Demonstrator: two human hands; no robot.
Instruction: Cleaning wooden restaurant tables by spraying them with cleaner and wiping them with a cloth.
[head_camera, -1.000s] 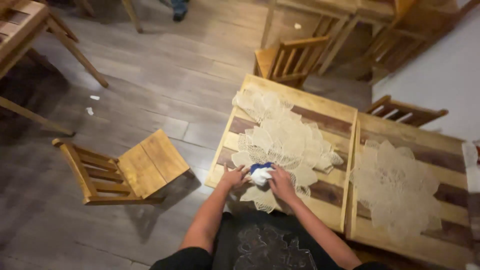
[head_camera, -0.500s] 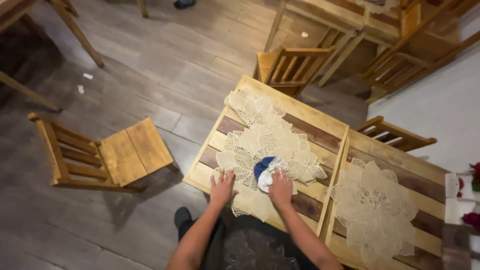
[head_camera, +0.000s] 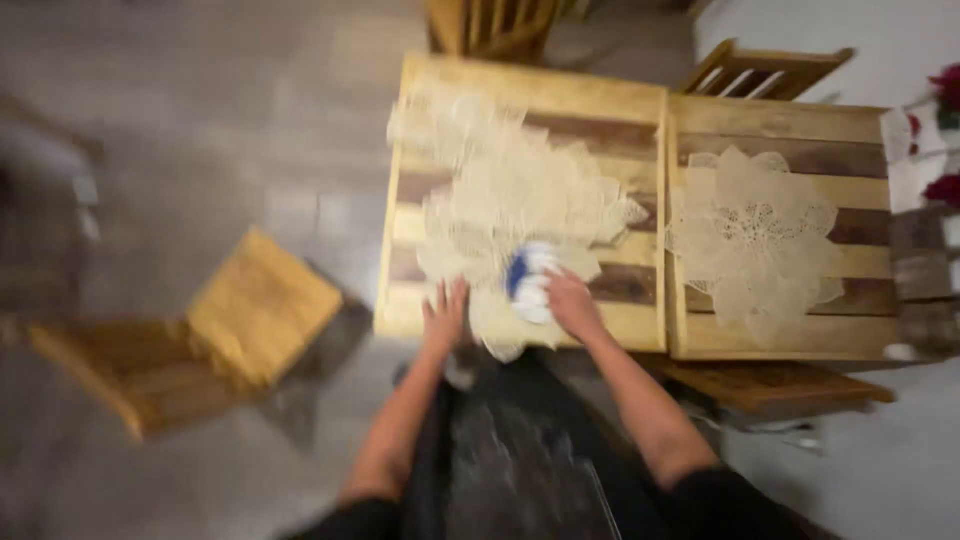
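Both hands lie at the near edge of a slatted wooden table (head_camera: 620, 100): the left hand (head_camera: 445, 315) is spread flat, fingers loose, pressing on the lower lobes of a cream lace doily (head_camera: 520, 195), while the right hand (head_camera: 573, 303) rests on a crumpled white and blue cloth (head_camera: 528, 283), though the blur hides whether its fingers clutch the cloth or only press it. The cloth sits on that doily, near its lower edge. Two tables stand side by side, touching; the second table (head_camera: 780, 120) to the right carries one more lace doily (head_camera: 757, 235), making two doilies, one per table. Three wooden chairs show: one chair (head_camera: 255, 305) to the left on the grey floor (head_camera: 200, 120), two at the far side.
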